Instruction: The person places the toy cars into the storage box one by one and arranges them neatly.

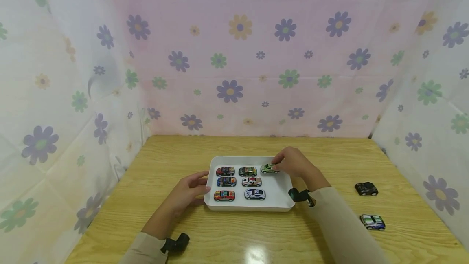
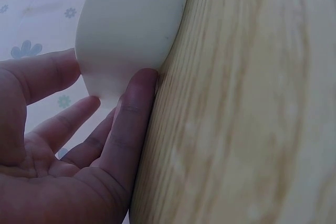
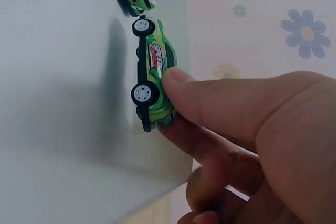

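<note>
A green toy car (image 3: pixel 156 59) is pinched between the thumb and fingers of my right hand (image 1: pixel 294 164). It hangs over the back right part of a white tray (image 1: pixel 280 190), its shadow apart from it on the tray floor. My left hand (image 1: pixel 187 192) touches the tray's left side, fingers mostly straight along the outer wall (image 2: pixel 128 35). Inside the tray, two columns of toy cars stand: a dark red and blue one (image 1: pixel 225 171), a blue one (image 1: pixel 226 181), a red and yellow one (image 1: pixel 224 195), a dark green one (image 1: pixel 247 171), a white and red one (image 1: pixel 251 181) and a white one (image 1: pixel 255 194).
On the wooden table (image 1: pixel 176 150), right of the tray, lie a black toy car (image 1: pixel 366 188) and a green, white and blue toy car (image 1: pixel 372 222). Flowered cloth (image 1: pixel 256 93) hangs behind the table and on both sides.
</note>
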Available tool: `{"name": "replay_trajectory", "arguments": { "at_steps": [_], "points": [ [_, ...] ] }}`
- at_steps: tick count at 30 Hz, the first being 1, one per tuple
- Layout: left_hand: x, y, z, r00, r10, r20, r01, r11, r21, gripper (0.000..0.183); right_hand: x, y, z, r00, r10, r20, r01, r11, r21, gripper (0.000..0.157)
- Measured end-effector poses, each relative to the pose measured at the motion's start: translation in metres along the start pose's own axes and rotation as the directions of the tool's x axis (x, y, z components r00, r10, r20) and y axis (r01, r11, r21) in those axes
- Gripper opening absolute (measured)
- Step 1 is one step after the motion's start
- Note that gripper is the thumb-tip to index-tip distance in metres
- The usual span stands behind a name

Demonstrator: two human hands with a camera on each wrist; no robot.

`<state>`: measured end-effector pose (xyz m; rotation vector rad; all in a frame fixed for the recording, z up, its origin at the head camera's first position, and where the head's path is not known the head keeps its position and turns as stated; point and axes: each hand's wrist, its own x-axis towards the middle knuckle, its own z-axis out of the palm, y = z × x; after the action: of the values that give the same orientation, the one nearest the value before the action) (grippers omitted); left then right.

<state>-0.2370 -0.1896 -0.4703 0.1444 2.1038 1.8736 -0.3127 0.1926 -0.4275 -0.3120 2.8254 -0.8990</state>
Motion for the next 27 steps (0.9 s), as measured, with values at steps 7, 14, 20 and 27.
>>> {"name": "replay_trajectory", "arguments": {
  "at_steps": [7, 14, 20, 27],
  "points": [
    [0.0024, -0.0033, 0.0015, 1.000, -0.011, -0.004, 0.011, 1.000, -0.008, 0.060, 0.0015, 0.0001, 0.0047, 1.000, 0.029, 0.001, -0.029, 0.999, -0.025, 0.014],
    [0.0021, -0.0037, 0.0010, 0.999, -0.017, -0.030, 0.017, 1.000, -0.008, 0.059, 0.0008, -0.0018, 0.0056, 0.999, 0.041, -0.003, -0.041, 0.997, -0.061, 0.013],
    [0.0002, -0.0025, 0.0008, 1.000, -0.013, -0.023, 0.013, 1.000, -0.009, 0.060, 0.0019, -0.0014, 0.0064, 1.000, 0.030, -0.003, -0.030, 0.995, -0.098, 0.013],
    [0.0008, -0.0031, -0.0004, 1.000, -0.004, -0.007, 0.004, 1.000, -0.009, 0.060, 0.0008, -0.0023, 0.0047, 0.999, 0.048, 0.013, -0.047, 0.995, -0.086, 0.013]
  ]
}}
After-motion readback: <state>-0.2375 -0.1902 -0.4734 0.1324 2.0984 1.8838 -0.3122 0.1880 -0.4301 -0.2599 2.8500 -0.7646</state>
